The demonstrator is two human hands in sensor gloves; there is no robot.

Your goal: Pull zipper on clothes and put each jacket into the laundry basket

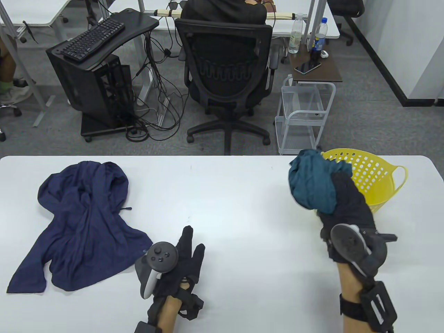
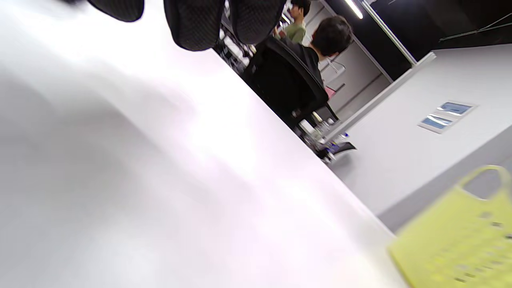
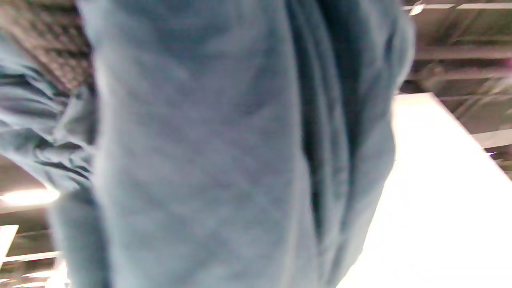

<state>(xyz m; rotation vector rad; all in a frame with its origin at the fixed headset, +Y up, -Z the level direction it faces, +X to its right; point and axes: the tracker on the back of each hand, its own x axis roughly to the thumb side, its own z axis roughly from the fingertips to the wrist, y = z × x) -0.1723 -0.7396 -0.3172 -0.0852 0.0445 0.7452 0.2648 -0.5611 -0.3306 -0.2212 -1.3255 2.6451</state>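
Teal jacket (image 1: 312, 185), bunched, clamped in right hand (image 1: 350, 211) fingers beside yellow laundry basket (image 1: 378, 180); navy jacket (image 1: 81, 223) spread near tabletop (image 1: 236, 194) left edge; left hand (image 1: 180, 260) fingers straight, apart.

In the right wrist view the teal jacket (image 3: 208, 152) fills nearly the whole picture, blurred and cut off at the top, bottom and left edges, so the right hand's fingers are almost entirely hidden behind the cloth. In the table view the bundled jacket and the right hand (image 1: 347, 208) cover the near left part of the yellow laundry basket (image 1: 378, 180), and its inside cannot be made out. In the left wrist view the basket is a blurred yellow shape cut by the right and bottom edges, and only the left hand's fingertips (image 2: 195, 24) hang in from the top edge. The bench (image 2: 160, 180) there is smeared and overexposed.
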